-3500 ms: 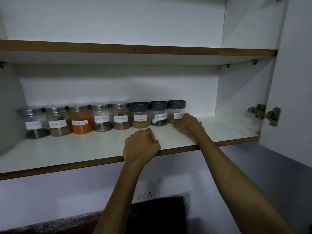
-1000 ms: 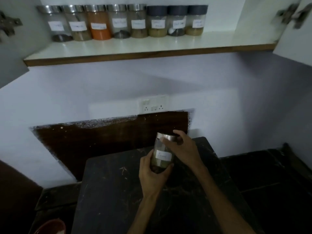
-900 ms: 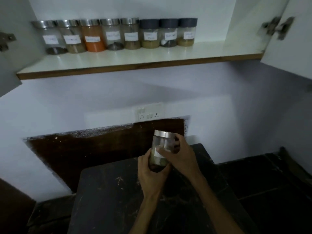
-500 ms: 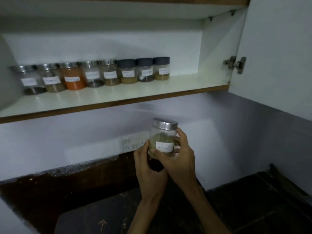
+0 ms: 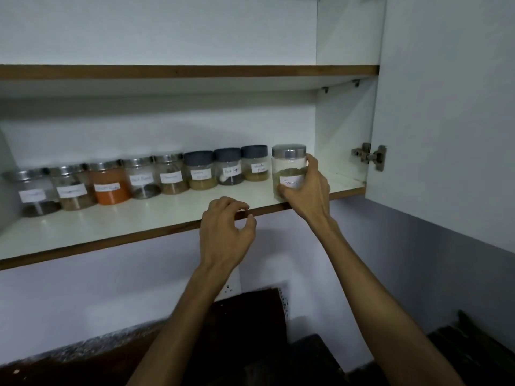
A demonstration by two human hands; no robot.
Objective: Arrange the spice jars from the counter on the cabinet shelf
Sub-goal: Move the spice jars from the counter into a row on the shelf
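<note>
A clear jar with a steel lid and a white "Fennel" label (image 5: 288, 169) stands at the front right of the white cabinet shelf (image 5: 139, 218). My right hand (image 5: 309, 190) is wrapped around its lower right side. Several labelled spice jars (image 5: 139, 179) line the back of the shelf, ending with a grey-lidded jar (image 5: 255, 162) just left of and behind the fennel jar. My left hand (image 5: 225, 232) hovers at the shelf's front edge, fingers curled and apart, holding nothing.
The cabinet's right wall (image 5: 342, 129) and the open door (image 5: 446, 107) with its hinge (image 5: 370, 157) stand close to the right of the jar. An upper shelf (image 5: 181, 71) runs overhead. Below are a wall socket (image 5: 228, 288) and a dark counter (image 5: 264, 358).
The fennel jar went up from the counter, held in both hands, onto the shelf's right front. My left hand has let go; my right hand still grips it.
</note>
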